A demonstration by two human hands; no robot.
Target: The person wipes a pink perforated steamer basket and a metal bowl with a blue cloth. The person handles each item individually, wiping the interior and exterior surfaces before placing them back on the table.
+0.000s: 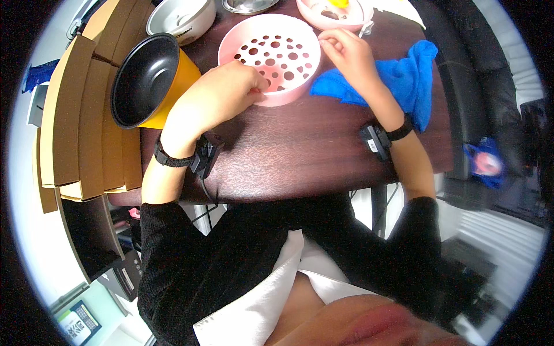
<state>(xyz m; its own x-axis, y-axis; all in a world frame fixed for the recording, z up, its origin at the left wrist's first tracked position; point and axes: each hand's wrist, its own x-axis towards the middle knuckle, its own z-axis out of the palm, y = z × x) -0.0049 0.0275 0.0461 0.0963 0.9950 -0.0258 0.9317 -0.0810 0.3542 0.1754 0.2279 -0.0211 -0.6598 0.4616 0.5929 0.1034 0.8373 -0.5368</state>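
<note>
While gripping the near-left rim of the pink perforated bowl (280,52) with the left hand (222,89), also holding the right hand (349,55) at its right side! On the left, folding bent fingers over the rim with the tips dipped inside, and pinching the wall. On the right, bunching fingers closely together right at the rim, though impossible to say from this angle whether nipping it or only brushing it. So, resting the bowl between both hands on the dark brown table (300,153). Look left for a black-lined yellow pot (150,81), just beside the left hand; look under the right forearm (378,98) for a crumpled blue cloth (410,86), and past the right hand for a second pink bowl (351,24)
</note>
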